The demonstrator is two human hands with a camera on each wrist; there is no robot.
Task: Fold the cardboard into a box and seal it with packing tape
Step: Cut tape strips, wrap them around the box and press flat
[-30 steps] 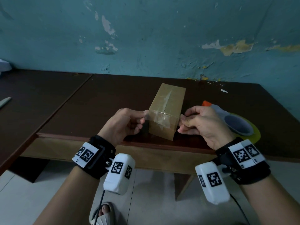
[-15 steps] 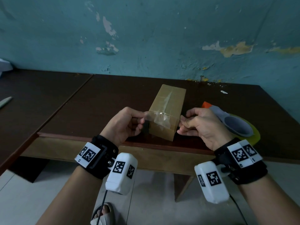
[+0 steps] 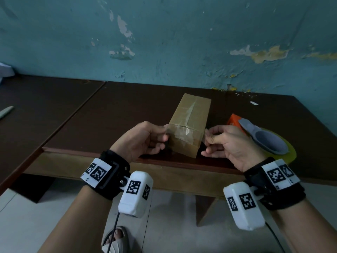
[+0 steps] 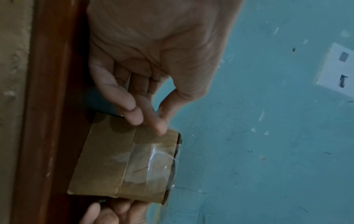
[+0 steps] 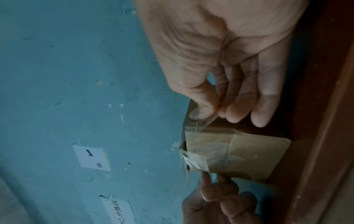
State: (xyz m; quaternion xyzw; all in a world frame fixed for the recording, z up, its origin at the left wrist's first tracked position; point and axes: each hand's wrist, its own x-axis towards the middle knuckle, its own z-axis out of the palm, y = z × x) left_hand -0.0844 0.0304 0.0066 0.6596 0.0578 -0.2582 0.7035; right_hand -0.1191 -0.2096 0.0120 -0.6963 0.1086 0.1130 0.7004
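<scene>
A long brown cardboard box [image 3: 190, 121] lies on the dark wooden table [image 3: 113, 114], its near end at the front edge. A strip of clear packing tape [image 3: 184, 133] stretches across that near end. My left hand [image 3: 144, 139] pinches the tape's left end between thumb and fingers [image 4: 153, 121] at the box's left corner. My right hand [image 3: 228, 141] pinches the tape's right end [image 5: 206, 121] beside the box's right corner. The box end [image 4: 126, 163] shows tape over its closed flaps, and the same end [image 5: 229, 153] appears in the right wrist view.
A tape dispenser [image 3: 262, 137] with an orange part and a yellow-green roll lies on the table just right of my right hand. A pale tool [image 3: 6, 111] rests on the adjoining table at far left. The peeling teal wall [image 3: 164, 42] stands behind.
Both hands have stayed at the box's near end with the tape between them. The tape strip now lies lower over the box end; the right fingers have shifted slightly.
</scene>
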